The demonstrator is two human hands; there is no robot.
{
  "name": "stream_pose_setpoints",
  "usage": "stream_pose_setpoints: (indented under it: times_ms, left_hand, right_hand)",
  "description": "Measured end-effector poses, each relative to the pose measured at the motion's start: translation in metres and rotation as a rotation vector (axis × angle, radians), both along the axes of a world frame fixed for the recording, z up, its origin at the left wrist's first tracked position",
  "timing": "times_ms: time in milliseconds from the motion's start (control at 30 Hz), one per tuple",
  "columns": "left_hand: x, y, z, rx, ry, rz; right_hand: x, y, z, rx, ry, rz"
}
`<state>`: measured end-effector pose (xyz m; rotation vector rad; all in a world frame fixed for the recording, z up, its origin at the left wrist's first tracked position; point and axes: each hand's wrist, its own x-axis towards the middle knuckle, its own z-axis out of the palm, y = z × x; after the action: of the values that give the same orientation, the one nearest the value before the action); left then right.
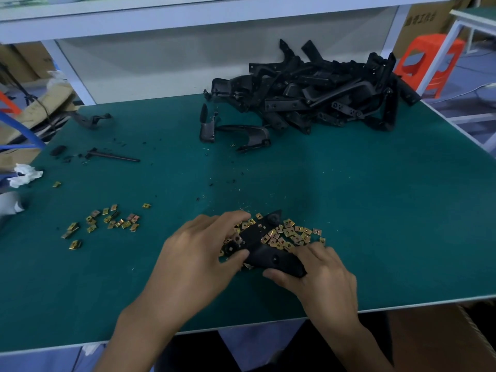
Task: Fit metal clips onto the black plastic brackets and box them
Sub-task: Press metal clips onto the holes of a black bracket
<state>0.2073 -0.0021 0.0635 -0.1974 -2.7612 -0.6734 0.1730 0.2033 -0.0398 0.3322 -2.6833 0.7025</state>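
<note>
A black plastic bracket (264,245) lies over a heap of gold metal clips (291,233) near the front of the green table (375,210). My left hand (204,253) grips the bracket's left end, thumb below and fingers curled over the top. My right hand (319,272) holds its right end between thumb and fingers. A clip (237,238) sits on the bracket by my left fingers. A second scatter of clips (107,221) lies to the left. A big pile of black brackets (322,95) fills the back right.
Two loose brackets (236,132) lie in front of the pile, another (91,120) at the back left. A black rod and scraps (112,156) and crumpled white paper (24,176) lie at the left. A cardboard box (442,339) stands below the front right edge. A red stool (426,63) is beyond.
</note>
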Motion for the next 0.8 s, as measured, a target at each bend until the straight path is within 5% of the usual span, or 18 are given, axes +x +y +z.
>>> stream_pose_setpoints:
  times_ms: [167, 333, 467, 800]
  left_hand:
    - [-0.006, 0.0, -0.007, -0.032, 0.062, -0.085]
    - [-0.033, -0.025, -0.02, 0.512, -0.171, -0.008]
    - [-0.063, -0.048, -0.046, 0.121, -0.131, 0.214]
    - [-0.087, -0.038, -0.067, -0.006, -0.312, 0.138]
  right_hand:
    - [0.0, 0.0, 0.002, -0.044, -0.008, -0.002]
    - [0.001, 0.0, 0.004, -0.062, 0.011, -0.011]
    - [0.0, 0.0, 0.004, -0.058, 0.028, -0.009]
    - [0.0, 0.0, 0.005, -0.05, 0.016, -0.021]
